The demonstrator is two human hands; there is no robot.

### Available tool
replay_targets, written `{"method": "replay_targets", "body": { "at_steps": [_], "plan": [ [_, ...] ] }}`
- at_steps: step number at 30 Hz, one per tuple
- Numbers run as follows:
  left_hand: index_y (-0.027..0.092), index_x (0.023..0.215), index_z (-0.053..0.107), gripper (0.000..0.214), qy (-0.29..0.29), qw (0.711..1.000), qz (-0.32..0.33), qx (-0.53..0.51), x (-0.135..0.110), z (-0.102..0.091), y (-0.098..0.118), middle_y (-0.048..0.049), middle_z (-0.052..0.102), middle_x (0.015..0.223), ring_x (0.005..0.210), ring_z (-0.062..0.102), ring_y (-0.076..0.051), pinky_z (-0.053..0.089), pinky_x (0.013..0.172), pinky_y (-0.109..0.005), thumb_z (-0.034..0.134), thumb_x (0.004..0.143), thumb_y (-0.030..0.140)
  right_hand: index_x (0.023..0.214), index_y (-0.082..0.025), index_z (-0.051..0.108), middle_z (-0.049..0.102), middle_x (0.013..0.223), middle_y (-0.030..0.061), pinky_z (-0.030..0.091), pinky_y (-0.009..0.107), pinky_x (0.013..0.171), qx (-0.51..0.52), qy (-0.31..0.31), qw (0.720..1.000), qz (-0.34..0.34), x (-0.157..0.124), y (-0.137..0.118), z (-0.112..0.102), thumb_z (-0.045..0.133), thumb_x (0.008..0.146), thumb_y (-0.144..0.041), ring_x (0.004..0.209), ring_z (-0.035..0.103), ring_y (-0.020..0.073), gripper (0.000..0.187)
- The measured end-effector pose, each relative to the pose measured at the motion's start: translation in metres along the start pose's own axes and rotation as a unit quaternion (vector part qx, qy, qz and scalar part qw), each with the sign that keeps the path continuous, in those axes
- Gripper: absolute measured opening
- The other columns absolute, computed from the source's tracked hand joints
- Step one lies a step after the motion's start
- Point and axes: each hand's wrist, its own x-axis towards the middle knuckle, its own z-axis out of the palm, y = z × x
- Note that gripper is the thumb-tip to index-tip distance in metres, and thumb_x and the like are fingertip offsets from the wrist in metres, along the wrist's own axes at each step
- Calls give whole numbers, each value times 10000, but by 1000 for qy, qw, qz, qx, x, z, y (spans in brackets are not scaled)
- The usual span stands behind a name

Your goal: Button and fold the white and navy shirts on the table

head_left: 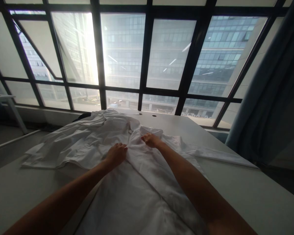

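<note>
A white long-sleeved shirt (147, 173) lies spread over the table, its front toward me and its collar end farther away. My left hand (116, 153) is closed on the cloth beside the front opening, fingers curled into it. Farther up and to the right, my right hand (150, 139) pinches the shirt near the collar. One sleeve (222, 156) stretches out toward the table's right edge. Left of the shirt, a heap of crumpled white cloth (88, 137) lies against it; where one ends and the other begins is hard to make out. My fingertips are partly hidden.
The white table (235, 186) extends to both sides, with dark round holes (154, 116) near its far edge. Dark-framed windows (122, 52) rise behind it. A blue curtain (264, 85) hangs at the right. Another white table (2, 97) stands at far left.
</note>
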Motion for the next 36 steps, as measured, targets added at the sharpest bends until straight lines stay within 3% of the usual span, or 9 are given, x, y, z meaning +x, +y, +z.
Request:
{"method": "replay_targets", "body": {
  "at_steps": [3,6,9,15,19,25,29,32,36],
  "plan": [
    [210,1062,712,304,-25,998,-58,-22,2,-8,-3,-130,714,1102,1043,660,-264,475,820,-323,456,954,331,1215,-204,671,600,1344,98,417,331,1020,13,45,999,4,33,-11,2,371,1005,-368,1210,568,238,401],
    [223,952,735,273,-38,996,-72,-25,4,-9,-8,-116,733,1040,1007,673,-268,468,772,-310,510,931,377,1340,-206,598,585,1379,88,406,301,1037,50,73,996,22,64,-17,4,475,966,-340,1255,545,235,417],
    [220,889,725,280,-20,997,-72,-17,5,-9,-9,-112,737,998,988,676,-265,456,758,-305,501,940,382,1378,-242,572,611,1353,66,427,289,1018,73,45,996,20,86,-18,5,566,922,-311,1224,574,232,461],
    [245,899,706,293,-12,994,-101,-34,4,-16,-6,-107,741,938,907,695,-263,450,700,-314,505,935,455,1106,-228,751,744,1080,48,510,263,843,62,-27,998,12,109,-11,4,715,797,-205,953,685,221,312],
    [238,909,703,362,-27,992,-123,-9,5,-20,-9,-136,742,919,911,705,-287,457,698,-328,440,966,481,1020,-195,776,746,1061,80,511,278,842,55,2,998,23,118,-7,1,714,793,-187,962,680,247,236],
    [140,935,692,468,-32,987,-122,100,6,-30,-13,-165,732,909,884,708,-299,512,717,-360,307,1024,391,1090,-170,725,663,1227,122,472,284,913,28,115,992,36,116,-22,9,556,895,-171,1054,650,238,258],
    [131,1088,660,349,51,991,-14,120,-1,-29,0,-167,692,1116,1057,645,-310,512,858,-421,379,1003,321,1143,-161,679,655,1218,147,447,344,949,5,173,985,27,96,-46,23,381,993,-263,1067,639,248,349],
    [134,1304,572,415,73,991,85,76,-7,-14,11,-167,551,1396,1299,498,-297,405,1065,-446,385,998,344,1179,-159,666,639,1262,156,351,404,1068,-17,137,990,-20,76,-58,34,306,1016,-365,1202,564,271,445],
    [51,1472,394,622,-32,995,80,48,-14,12,14,-189,329,1556,1461,265,-306,263,1176,-459,352,990,443,1461,-144,436,325,1571,130,125,494,1183,-33,2,998,-49,60,-55,49,272,1006,-474,1473,210,272,586]
  ]
}}
